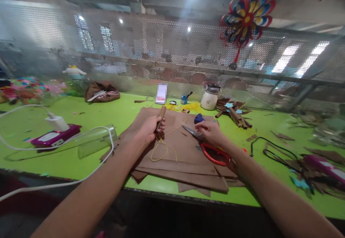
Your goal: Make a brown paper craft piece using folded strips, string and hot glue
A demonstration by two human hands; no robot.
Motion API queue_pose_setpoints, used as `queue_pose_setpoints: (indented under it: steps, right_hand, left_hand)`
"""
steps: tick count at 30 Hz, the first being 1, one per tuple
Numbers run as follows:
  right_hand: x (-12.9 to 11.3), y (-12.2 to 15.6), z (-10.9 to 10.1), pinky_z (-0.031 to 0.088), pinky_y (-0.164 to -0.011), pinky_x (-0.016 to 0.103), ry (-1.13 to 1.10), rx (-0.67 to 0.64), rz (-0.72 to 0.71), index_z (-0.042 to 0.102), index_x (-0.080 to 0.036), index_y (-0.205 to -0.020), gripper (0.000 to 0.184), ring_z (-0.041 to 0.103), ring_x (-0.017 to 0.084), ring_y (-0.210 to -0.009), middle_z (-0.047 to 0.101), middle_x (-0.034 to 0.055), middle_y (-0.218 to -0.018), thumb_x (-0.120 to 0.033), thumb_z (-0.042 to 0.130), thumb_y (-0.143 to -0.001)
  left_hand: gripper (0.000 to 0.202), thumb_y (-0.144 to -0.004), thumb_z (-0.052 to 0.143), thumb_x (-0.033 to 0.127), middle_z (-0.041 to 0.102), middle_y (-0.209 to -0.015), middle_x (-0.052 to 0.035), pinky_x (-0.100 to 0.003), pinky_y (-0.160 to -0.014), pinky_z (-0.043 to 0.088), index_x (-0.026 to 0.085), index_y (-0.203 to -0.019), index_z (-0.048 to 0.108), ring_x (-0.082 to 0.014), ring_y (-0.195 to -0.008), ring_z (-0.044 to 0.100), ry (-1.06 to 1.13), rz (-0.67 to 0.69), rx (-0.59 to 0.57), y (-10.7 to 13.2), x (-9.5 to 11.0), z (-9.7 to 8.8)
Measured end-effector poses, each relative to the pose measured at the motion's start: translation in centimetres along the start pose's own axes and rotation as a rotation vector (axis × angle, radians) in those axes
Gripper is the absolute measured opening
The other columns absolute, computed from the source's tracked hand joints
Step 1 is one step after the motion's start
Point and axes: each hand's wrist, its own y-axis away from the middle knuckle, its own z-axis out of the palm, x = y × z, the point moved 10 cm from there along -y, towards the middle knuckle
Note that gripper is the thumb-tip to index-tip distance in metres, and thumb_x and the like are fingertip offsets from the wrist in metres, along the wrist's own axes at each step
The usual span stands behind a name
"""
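Observation:
My left hand (149,127) is closed around a thin brown rolled stick (161,117) held above a stack of brown paper sheets (185,166). A yellow string (161,150) loops down from the stick onto the paper and runs across towards my right hand (211,131). That hand's fingers are pinched together, apparently on the string's end, just above the blades of red-handled scissors (214,153) lying on the sheets.
A green table (81,159) carries a pink device with a white charger and cable (55,132), a clear plastic bottle (95,141), a white jar (209,99), brown rolled sticks (237,114), black cords (272,152). A perforated metal screen (161,51) bears a paper flower (248,15).

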Motion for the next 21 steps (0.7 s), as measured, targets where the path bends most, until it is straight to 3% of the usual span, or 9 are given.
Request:
queue_pose_setpoints:
  steps: [4, 8, 11, 16, 21]
  right_hand:
    - [0.5, -0.3, -3.4, 0.048, -0.073, 0.028, 0.106, 0.129, 0.005, 0.069, -0.016, -0.086, 0.025, 0.064, 0.017, -0.077, 0.07, 0.0065, -0.085, -0.018, 0.046, -0.077]
    - [4.3, -0.7, -7.8, 0.05, -0.072, 0.028, 0.143, 0.281, 0.154, 0.068, -0.014, -0.091, 0.028, 0.066, 0.017, -0.076, 0.071, 0.0074, -0.083, -0.018, 0.044, -0.077]
    - [7.6, -0.6, -9.3, 0.051, -0.068, 0.027, 0.189, 0.312, 0.232, 0.067, -0.01, -0.093, 0.031, 0.066, 0.017, -0.072, 0.071, 0.0092, -0.081, -0.016, 0.042, -0.076]
    - [10.8, -0.3, -9.1, 0.05, -0.069, 0.028, 0.288, 0.279, 0.304, 0.068, -0.009, -0.091, 0.033, 0.066, 0.018, -0.074, 0.071, 0.0096, -0.082, -0.013, 0.04, -0.075]
    - [9.3, -0.8, -6.2, 0.046, -0.079, 0.029, 0.41, 0.101, 0.242, 0.069, -0.014, -0.093, 0.03, 0.063, 0.021, -0.088, 0.07, 0.0097, -0.095, -0.014, 0.043, -0.077]
  left_hand:
    - [0.013, -0.078, 0.045, 0.009, 0.05, -0.051, -0.0026, -0.013, -0.03, 0.024, 0.01, -0.07, 0.055, -0.0062, -0.037, 0.045, -0.062, -0.018, -0.032, 0.2, -0.2, 0.7]
    - [0.007, -0.077, 0.05, 0.011, 0.051, -0.053, -0.0018, -0.013, -0.031, 0.025, 0.011, -0.072, 0.055, -0.0054, -0.037, 0.044, -0.074, -0.03, -0.097, 0.5, -0.7, 1.9]
    - [0.004, -0.076, 0.055, 0.014, 0.053, -0.054, -0.0025, -0.013, -0.031, 0.024, 0.011, -0.076, 0.056, -0.006, -0.037, 0.046, -0.111, -0.001, -0.147, 0.8, -1.0, 2.9]
    - [0.007, -0.078, 0.053, 0.016, 0.056, -0.057, -0.0049, -0.015, -0.031, 0.026, 0.012, -0.078, 0.059, -0.0079, -0.039, 0.049, -0.238, 0.044, -0.216, 1.5, -1.5, 4.1]
    - [0.007, -0.078, 0.054, 0.017, 0.058, -0.058, -0.007, -0.015, -0.031, 0.026, 0.013, -0.076, 0.06, -0.0079, -0.038, 0.049, -0.245, 0.016, -0.253, 2.1, -2.3, 4.8]
